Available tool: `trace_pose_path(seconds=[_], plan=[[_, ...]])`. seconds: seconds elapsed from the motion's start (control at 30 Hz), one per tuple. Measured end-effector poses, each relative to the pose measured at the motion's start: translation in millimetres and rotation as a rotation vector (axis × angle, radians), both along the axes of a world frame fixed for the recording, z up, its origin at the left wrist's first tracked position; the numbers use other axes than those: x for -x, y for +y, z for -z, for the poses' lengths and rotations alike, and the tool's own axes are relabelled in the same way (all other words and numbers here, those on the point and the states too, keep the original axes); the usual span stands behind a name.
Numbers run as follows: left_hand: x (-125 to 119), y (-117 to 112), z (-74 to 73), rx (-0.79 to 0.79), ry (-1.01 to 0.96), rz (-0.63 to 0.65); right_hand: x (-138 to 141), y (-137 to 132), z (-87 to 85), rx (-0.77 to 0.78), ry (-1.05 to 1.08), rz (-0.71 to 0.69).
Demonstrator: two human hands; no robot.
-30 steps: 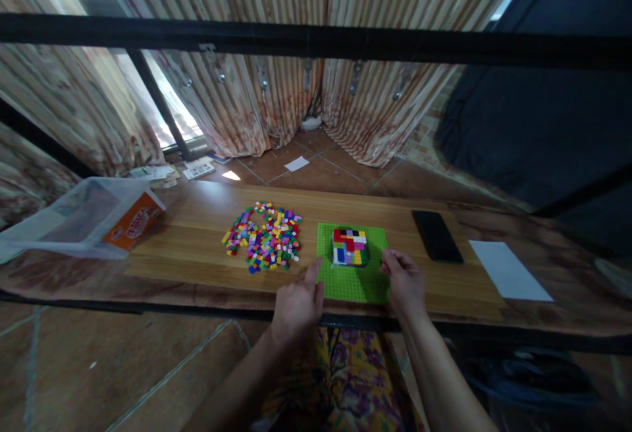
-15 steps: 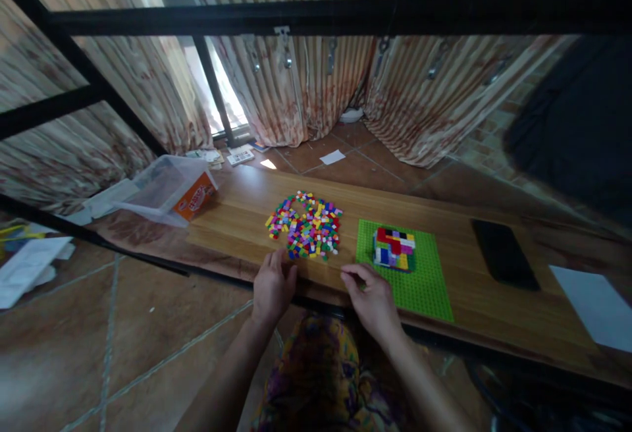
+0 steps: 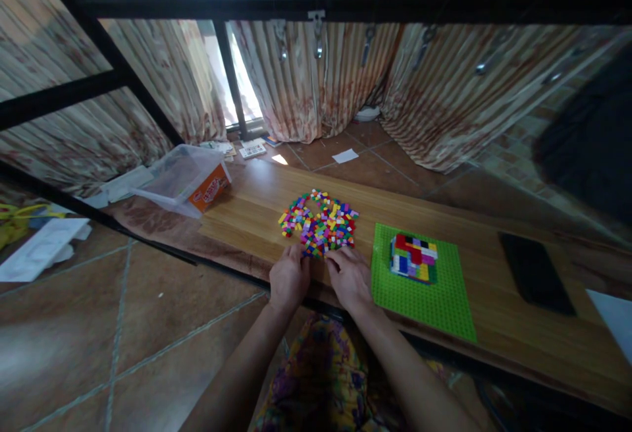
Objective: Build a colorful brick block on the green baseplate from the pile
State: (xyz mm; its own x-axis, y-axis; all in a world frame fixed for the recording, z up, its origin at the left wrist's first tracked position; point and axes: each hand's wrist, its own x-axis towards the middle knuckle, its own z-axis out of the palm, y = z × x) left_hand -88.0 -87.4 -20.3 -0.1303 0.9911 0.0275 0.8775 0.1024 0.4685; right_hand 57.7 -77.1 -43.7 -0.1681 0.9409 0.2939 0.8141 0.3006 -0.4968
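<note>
A heap of small coloured bricks [image 3: 323,221] lies on the wooden table [image 3: 257,211]. Both my hands rest at the heap's near edge. My left hand [image 3: 289,278] lies flat on the table with its fingertips touching the nearest bricks. My right hand [image 3: 349,275] sits beside it, fingers curled down onto the bricks at the heap's front. To the right lies a green baseplate [image 3: 424,297] carrying a block built of coloured bricks [image 3: 413,258]. Whether either hand holds a brick is hidden.
A clear plastic box [image 3: 182,178] with an orange label lies on its side at the table's left end. A black phone [image 3: 536,272] and a white sheet [image 3: 617,313] lie at the right. A black metal frame crosses overhead; curtains hang behind.
The view has swung left. Both hands left the green baseplate and moved left to the near edge of the brick heap.
</note>
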Motion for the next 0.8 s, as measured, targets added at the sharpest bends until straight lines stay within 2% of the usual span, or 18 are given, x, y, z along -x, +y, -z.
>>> trace_pose_path(seconds=[0.27,0.5,0.63,0.8], plan=[[4,-1,5.4,-0.064,-0.072,-0.01,-17,5,1.7,-0.064,0.062,0.08],[-7,-4,3.0,-0.031,-0.106,0.022,-22,12,-5.2,-0.049,0.07,0.151],[-14,-3,3.7,-0.031,-0.143,0.052,-27,25,-12.2,-0.044,0.038,0.197],[-15,-3,4.9,-0.058,-0.213,0.122,-29,56,-19.8,-0.004,-0.031,0.215]])
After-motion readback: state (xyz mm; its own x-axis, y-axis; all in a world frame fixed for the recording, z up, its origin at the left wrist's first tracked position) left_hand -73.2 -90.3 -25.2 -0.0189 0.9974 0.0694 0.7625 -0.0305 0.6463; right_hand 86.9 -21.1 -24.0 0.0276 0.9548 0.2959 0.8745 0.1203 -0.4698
